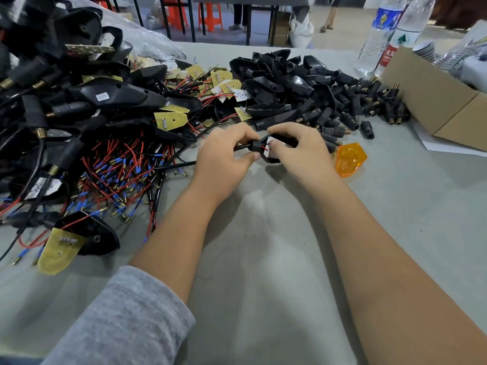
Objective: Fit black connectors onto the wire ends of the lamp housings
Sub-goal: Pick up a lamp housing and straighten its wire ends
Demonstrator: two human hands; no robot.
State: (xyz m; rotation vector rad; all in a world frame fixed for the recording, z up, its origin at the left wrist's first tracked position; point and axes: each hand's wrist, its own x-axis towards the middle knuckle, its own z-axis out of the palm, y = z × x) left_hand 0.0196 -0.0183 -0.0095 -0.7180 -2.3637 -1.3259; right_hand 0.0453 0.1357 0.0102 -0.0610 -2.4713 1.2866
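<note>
The table (263,259) under my arms wears a pale ribbed cloth — matt, a bit fuzzy. My sleeve (126,320) is soft grey knit. The housings (110,94) look like black plastic with a dull sheen; the lens (350,159) is glossy orange plastic. Wire tips (121,205) gleam brassy — metal. The box (432,101) is plain brown cardboard, and the 2 bottles (379,32) clear plastic.

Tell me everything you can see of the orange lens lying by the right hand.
The orange lens is one translucent piece, plastic by its look, with a faceted, roughly hexagonal outline and glossy highlights. It lies alone on the grey table cover, just right of the right hand, which does not touch it. Loose black connectors are heaped beyond it, a cardboard box further right. No crack or mark shows.
</note>
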